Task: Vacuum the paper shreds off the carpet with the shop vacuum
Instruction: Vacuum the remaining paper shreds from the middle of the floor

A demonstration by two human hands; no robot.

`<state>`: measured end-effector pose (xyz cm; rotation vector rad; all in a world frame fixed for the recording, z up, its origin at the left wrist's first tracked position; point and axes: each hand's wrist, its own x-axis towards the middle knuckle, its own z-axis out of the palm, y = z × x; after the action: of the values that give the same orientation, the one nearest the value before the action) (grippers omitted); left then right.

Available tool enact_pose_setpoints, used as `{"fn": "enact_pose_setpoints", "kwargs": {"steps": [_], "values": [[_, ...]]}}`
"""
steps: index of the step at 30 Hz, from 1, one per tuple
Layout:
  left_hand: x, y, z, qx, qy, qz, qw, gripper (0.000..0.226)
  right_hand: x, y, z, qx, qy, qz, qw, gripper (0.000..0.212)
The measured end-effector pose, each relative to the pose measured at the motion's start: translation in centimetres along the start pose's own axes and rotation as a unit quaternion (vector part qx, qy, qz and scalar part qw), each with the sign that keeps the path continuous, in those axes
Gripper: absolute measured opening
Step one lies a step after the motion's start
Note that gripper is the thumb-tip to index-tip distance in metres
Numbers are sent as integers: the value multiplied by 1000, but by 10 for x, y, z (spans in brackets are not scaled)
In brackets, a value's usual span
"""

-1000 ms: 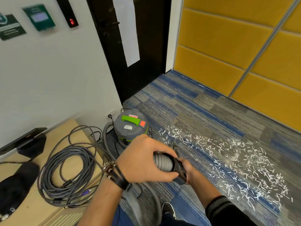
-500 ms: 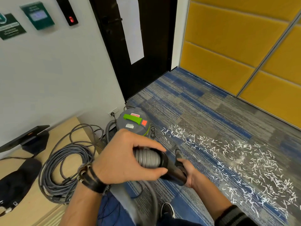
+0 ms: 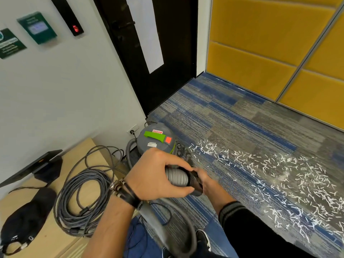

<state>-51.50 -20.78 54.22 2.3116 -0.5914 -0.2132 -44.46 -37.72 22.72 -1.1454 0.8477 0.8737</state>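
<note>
At the carpet's wall edge, head view: the shop vacuum (image 3: 155,144) stands upright. It is a grey canister with a green handle on top, just beside the wall socket (image 3: 133,128) and near the corner by the black door (image 3: 167,81).
Hose: the grey ribbed hose (image 3: 176,176) is held low in mid-view, above the carpet (image 3: 232,116). Its held stretch runs left to right, dipping a little rightward. It ends in a black cuff (image 3: 194,181) that points right, toward the shreds. The rest loops down between the person's legs.
Left hand: the left hand (image 3: 156,177) comes over the ribbed part from above, fingers and thumb curled round it.
Right hand: the right hand (image 3: 204,180) sits at the cuff's far end. The cuff hides most of its fingers, which look wrapped round it.
Paper shreds: the white paper shreds (image 3: 279,179) lie in a band from just beside the vacuum across the carpet toward its right side, thickest there.
Bench: a coiled grey cable (image 3: 83,192), a black cap (image 3: 24,216) and a dark flat device (image 3: 31,166) lie on the wooden bench (image 3: 87,146) along the wall. The cable is nearest the bench edge beside the vacuum.
</note>
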Motion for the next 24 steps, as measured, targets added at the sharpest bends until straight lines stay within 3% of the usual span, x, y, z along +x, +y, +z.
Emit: {"fn": "enact_pose_setpoints", "kwargs": {"steps": [4,6,11,18,24], "values": [[-3,5,-6,-6,-40,22,999,37,62,46,-21,23,-6,-15,1000,49],[-6,10,-9,-11,-47,35,998,37,44,55,-22,49,-8,-1,999,54],[-17,18,-25,-21,-42,62,997,37,-44,46,-2,94,20,26,995,48],[-49,3,-44,-6,36,51,998,36,-61,37,9,76,23,14,997,39],[-45,-11,-13,56,22,58,996,32,-57,2,36,49,17,-28,998,33]]}}
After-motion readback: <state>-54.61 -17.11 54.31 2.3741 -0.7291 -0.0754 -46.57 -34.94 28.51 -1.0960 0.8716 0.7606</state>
